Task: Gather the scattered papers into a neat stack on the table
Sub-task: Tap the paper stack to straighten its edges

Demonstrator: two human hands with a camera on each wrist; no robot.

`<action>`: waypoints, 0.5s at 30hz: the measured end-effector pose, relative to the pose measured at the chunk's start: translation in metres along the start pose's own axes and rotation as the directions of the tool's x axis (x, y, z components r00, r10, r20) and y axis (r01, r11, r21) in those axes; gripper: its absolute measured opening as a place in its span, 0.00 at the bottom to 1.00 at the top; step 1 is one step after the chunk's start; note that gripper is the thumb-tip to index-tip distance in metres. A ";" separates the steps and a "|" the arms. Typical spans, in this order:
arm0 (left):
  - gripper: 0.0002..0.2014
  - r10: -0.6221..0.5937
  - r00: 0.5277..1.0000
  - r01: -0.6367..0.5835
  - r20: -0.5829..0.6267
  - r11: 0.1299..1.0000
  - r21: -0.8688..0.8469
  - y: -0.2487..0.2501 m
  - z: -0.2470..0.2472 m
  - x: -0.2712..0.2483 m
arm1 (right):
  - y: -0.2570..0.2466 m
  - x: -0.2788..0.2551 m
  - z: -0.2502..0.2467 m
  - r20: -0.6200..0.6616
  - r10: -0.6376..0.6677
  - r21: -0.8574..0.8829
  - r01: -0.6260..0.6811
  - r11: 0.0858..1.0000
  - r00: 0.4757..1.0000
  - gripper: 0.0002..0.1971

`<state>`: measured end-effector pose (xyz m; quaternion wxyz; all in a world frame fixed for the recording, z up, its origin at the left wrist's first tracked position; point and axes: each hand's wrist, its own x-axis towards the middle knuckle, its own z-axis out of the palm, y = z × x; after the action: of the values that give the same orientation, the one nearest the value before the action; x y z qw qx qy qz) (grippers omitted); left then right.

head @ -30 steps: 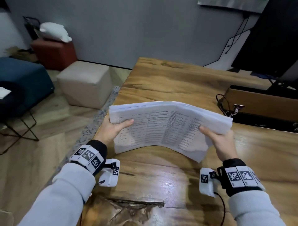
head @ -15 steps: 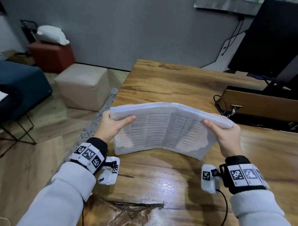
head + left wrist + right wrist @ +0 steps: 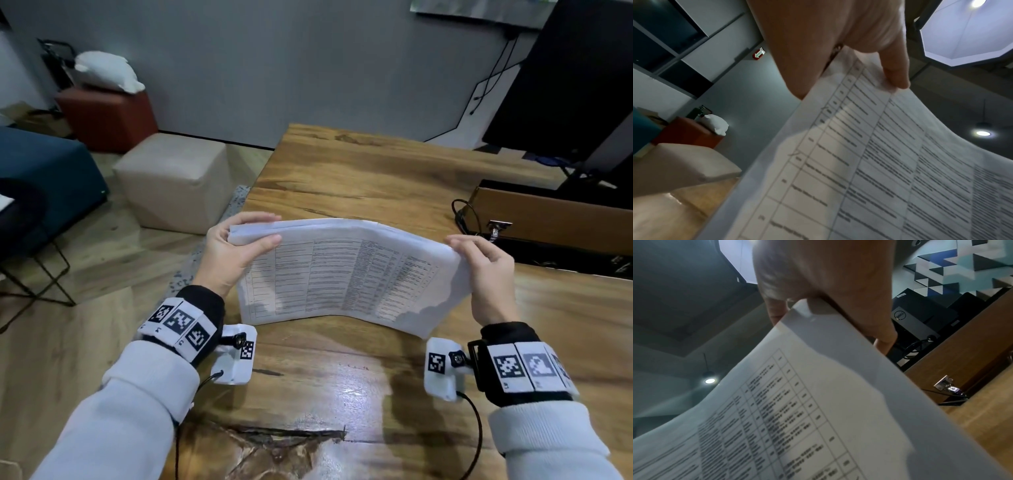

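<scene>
The wooden table [image 3: 359,171] lies before me, and the stack of papers [image 3: 349,274] stands on edge on it, its lower edge touching the surface and its printed tables facing me. My left hand [image 3: 233,253] grips the stack's upper left corner, thumb on the front sheet and fingers curled over the top. My right hand [image 3: 486,270] grips the upper right corner likewise.

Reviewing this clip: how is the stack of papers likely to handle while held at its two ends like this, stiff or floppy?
Probably floppy: the stack of papers arches between the left hand and right hand. It likely needs both hands; the bottom edge appears to rest on the table. Loose sheets may fan or slip, since only the ends are gripped.
</scene>
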<state>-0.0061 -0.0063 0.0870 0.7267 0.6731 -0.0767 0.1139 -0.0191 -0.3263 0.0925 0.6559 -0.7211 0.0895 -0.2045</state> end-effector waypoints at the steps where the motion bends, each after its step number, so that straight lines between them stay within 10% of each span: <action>1: 0.14 -0.003 1.000 0.003 0.000 1.000 0.001 -0.001 -0.001 0.000 | -0.001 0.000 0.001 -0.008 0.015 0.003 -0.015 1.000 1.000 0.05; 9: 0.20 0.011 1.000 -0.011 -0.007 0.999 0.047 0.000 -0.002 0.002 | 0.002 -0.001 0.001 0.012 -0.025 0.049 0.024 0.999 1.000 0.07; 15: 0.34 -0.086 0.996 0.087 -0.039 0.996 0.008 -0.015 -0.007 0.001 | 0.025 -0.008 -0.015 0.253 -0.004 0.025 -0.003 1.000 0.968 0.24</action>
<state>-0.0009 -0.0001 0.0722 0.7289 0.6771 -0.0331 0.0956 -0.0285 -0.3400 0.0673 0.6709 -0.7330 0.0025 -0.1122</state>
